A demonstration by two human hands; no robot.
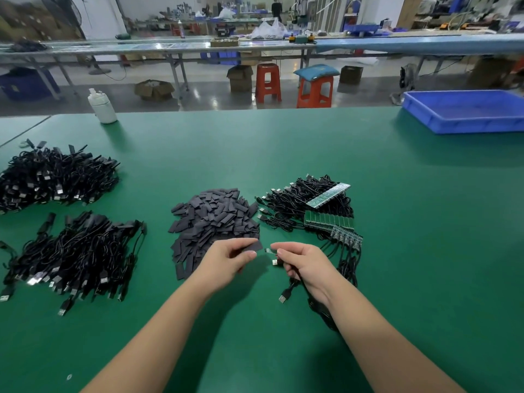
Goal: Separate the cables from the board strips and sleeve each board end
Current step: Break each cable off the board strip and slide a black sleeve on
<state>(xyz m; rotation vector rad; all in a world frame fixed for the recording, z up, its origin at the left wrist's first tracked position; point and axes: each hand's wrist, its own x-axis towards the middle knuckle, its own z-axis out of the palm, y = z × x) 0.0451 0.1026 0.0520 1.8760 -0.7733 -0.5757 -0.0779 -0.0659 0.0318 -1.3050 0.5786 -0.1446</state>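
My left hand point(226, 259) pinches one flat dark sleeve point(253, 246) just in front of the heap of loose sleeves point(214, 219). My right hand point(304, 263) grips a black cable point(289, 292), whose small board end point(269, 251) points at the sleeve's open mouth, a short gap apart. The cable's USB plug hangs below the hand. To the right lie green board strips point(329, 222) with cables still attached, in a tangle.
Two heaps of black cables lie at the left point(54, 180) and front left point(76, 256). A white bottle point(102, 106) stands at the far left edge of the green table point(397, 265). A blue tray point(465, 112) sits at the far right.
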